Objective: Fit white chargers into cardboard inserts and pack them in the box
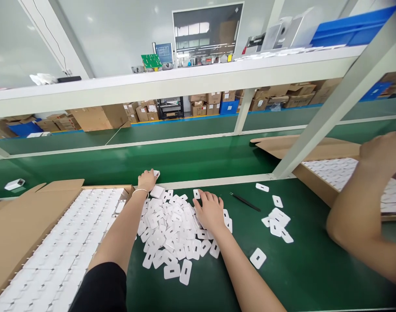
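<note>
My left hand (147, 180) is closed around a small white plastic housing (157, 173) at the front edge of the green conveyor belt. Another white piece (157, 192) lies just below that hand. My right hand (211, 210) rests over the right side of a heap of white plastic plates (172, 225), each with a slot-like hole. Its fingers are spread. A single white plate (196, 193) sits between its index finger and thumb; whether they grip it I cannot tell.
Black tweezers (246, 202) and loose plates (276, 223) lie to the right. An open carton (55, 247) of white parts stands left, another carton (334, 167) right, near another person's arm (363, 216). A white post (315, 117) and shelf (185, 80) cross ahead.
</note>
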A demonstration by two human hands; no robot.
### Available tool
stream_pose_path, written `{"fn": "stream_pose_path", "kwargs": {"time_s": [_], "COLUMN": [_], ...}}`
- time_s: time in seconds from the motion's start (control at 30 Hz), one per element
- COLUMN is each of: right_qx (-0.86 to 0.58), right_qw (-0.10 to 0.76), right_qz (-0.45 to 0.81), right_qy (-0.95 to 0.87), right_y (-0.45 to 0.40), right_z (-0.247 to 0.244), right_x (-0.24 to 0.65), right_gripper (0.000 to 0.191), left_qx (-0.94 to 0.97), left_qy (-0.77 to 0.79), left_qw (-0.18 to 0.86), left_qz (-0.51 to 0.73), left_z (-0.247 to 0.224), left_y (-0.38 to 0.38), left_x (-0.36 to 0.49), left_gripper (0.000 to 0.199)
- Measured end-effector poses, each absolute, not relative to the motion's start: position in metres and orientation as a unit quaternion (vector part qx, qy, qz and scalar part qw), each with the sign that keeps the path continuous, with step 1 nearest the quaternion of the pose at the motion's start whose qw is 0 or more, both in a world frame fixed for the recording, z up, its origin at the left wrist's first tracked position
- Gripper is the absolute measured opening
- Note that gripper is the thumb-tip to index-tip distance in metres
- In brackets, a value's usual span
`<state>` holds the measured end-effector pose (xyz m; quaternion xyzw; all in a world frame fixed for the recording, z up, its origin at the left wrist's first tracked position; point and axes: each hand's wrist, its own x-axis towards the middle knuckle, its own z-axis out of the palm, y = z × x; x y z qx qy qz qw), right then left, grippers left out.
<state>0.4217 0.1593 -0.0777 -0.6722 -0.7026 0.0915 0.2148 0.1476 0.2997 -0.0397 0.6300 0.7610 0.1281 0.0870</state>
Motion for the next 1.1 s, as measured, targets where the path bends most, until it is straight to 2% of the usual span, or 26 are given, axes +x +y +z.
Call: {"fn": "stream_pose_path", "kwargs": {"time_s": [0.2, 0.33, 0.47, 0.73, 0.9, 1.03, 1.1], "right_qx": [-0.645, -0.651, -0.667, -0.703, -0.711, -0.707, -0.680], "right_qw": [0.222, 0.239, 0.256, 0.259, 0.244, 0.237, 0.236], "right_qz": [0.111, 0.098, 0.074, 0.027, 0.022, 0.019, 0.038], "right_qy": [-0.723, -0.713, -0.695, -0.662, -0.659, -0.666, -0.693], "right_y": [0.161, 0.164, 0.167, 0.171, 0.172, 0.172, 0.171], "right_z": [-0.082, -0.083, -0.088, -0.094, -0.091, -0.087, -0.086], "right_x": [0.422, 0.424, 0.427, 0.424, 0.420, 0.418, 0.417], "right_gripper": [0.045, 0.027, 0.013, 0.023, 0.015, 0.043, 0.048], "left_qx": [0.654, 0.643, 0.617, 0.594, 0.605, 0.622, 0.624], "left_qy": [0.636, 0.552, 0.479, 0.440, 0.452, 0.453, 0.453], "left_qw": [0.177, 0.215, 0.262, 0.333, 0.311, 0.292, 0.291], "left_qz": [0.369, 0.486, 0.566, 0.585, 0.578, 0.567, 0.567], "left_z": [-0.027, -0.013, 0.000, 0.009, 0.002, -0.006, -0.010], "left_y": [0.269, 0.227, 0.177, 0.117, 0.110, 0.111, 0.111], "left_x": [0.175, 0.195, 0.209, 0.217, 0.215, 0.211, 0.210], "left_gripper": [0.051, 0.060, 0.057, 0.048, 0.045, 0.044, 0.044]}}
